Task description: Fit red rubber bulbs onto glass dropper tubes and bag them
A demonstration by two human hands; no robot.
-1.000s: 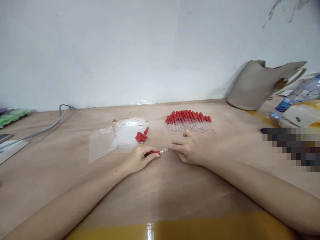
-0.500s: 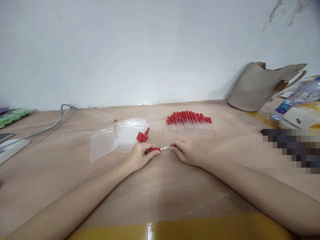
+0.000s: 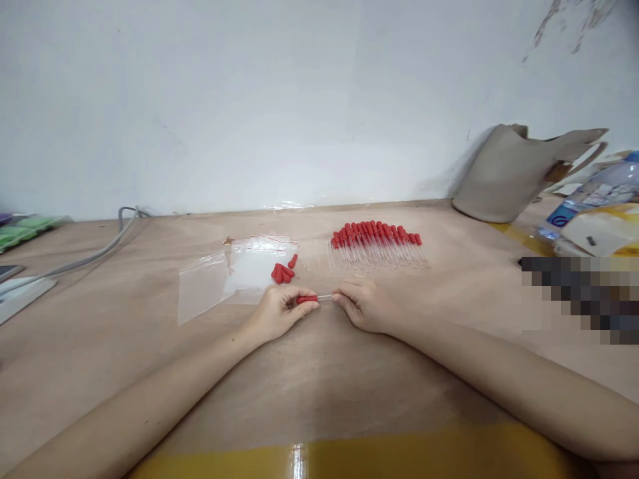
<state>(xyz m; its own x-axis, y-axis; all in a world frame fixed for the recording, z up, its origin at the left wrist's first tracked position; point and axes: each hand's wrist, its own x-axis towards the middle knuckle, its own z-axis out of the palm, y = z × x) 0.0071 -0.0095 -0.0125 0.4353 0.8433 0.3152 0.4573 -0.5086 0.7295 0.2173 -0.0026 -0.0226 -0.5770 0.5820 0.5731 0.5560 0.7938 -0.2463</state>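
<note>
My left hand [image 3: 281,311] pinches a red rubber dropper bulb [image 3: 306,300] between thumb and fingers. From the bulb's right end runs a clear dropper tube [image 3: 324,297], and my right hand [image 3: 363,306] grips its far part, with the tip hidden by the fingers. Just behind my left hand lies a small pile of red bulbs [image 3: 282,273], one of them a little apart. Beyond my right hand, many droppers with red bulbs [image 3: 374,233] lie side by side in a row, bulbs toward the wall. A few bare clear tubes [image 3: 329,254] lie at the row's left end.
Clear zip bags [image 3: 202,283] lie flat left of the bulbs. A grey cable [image 3: 102,255] and green packets [image 3: 27,233] are far left. At the right stand a beige bag [image 3: 492,176] and a plastic bottle [image 3: 594,199]. Yellow tape [image 3: 349,456] covers the front edge.
My right hand has moved slightly left toward my left hand, so less of the clear tube shows between them. My left hand keeps its hold on the bulb.
</note>
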